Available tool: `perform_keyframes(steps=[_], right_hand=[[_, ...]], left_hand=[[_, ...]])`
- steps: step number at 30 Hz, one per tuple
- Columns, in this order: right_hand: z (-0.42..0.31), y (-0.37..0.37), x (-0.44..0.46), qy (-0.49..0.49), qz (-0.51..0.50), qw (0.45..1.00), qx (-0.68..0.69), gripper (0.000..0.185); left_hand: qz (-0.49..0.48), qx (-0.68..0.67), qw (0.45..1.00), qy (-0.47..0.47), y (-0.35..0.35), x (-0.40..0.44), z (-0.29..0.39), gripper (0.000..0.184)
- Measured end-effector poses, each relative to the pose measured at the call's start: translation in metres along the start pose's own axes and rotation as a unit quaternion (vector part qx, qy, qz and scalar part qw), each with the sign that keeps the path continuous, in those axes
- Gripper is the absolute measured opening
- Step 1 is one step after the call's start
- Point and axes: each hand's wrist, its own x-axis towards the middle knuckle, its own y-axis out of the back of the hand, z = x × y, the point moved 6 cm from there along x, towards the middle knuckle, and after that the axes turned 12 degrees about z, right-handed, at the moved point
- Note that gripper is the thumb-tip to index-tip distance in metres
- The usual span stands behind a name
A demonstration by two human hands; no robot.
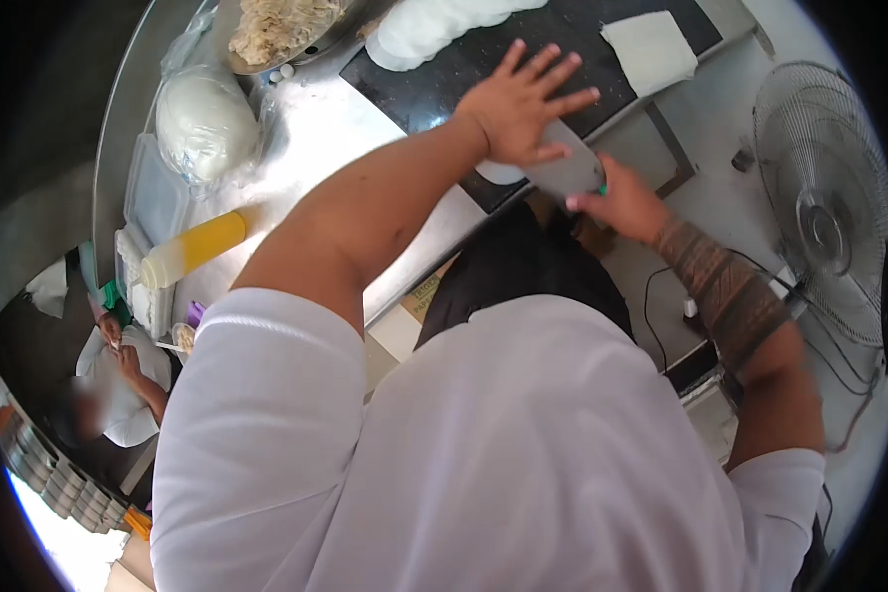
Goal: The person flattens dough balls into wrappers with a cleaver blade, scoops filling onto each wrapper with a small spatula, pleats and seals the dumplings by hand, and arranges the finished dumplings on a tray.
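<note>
Mostly, looked down on a steel table (306, 148), slanted across the upper left and bright with glare. Past its left end, saw a person (133, 380) in a white top, with both hands brought together on something too small to make out. At far right, well apart from the table's left end, saw a round wire fan (824, 212) with dark cables near it.

Found a black board (419, 89) along the near edge of the table. To the left of it, saw a bag (207, 128) of white stuff in clear plastic, just beside a bowl (296, 57) of pale filling. Along the far side of the board, saw a row (444, 30) of overlapping white rounds.

Over the board, held out the left hand (525, 104), with fingers spread apart. Clamped the right hand (622, 197) on the grip end of a wide blade (567, 170), slightly blurred, at the board's near edge by the left thumb; could not tell whether touching there.

At the board's right end, saw a white cloth (651, 49). Near the bag, saw a yellow-filled bottle (207, 242) beside a clear tub (156, 187). At the board's near corner, saw one white disc (500, 172), partly hidden by the left hand.
</note>
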Motion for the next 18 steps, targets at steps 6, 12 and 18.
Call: perform_keyframes(steps=[6,12,18], right_hand=[[-0.044,0.021,0.038,0.051,0.041,0.990,-0.126,0.062],[0.002,-0.039,-0.046,-0.022,0.019,0.998,0.059,0.067],[0.019,0.015,-0.031,-0.044,0.040,0.998,0.003,0.064]], left_hand=[[0.027,-0.017,0.999,-0.011,0.013,0.020,-0.049,0.090],[-0.012,-0.101,0.992,-0.077,-0.004,-0.020,0.021,0.090],[0.009,-0.049,0.996,-0.069,-0.015,0.036,0.023,0.088]])
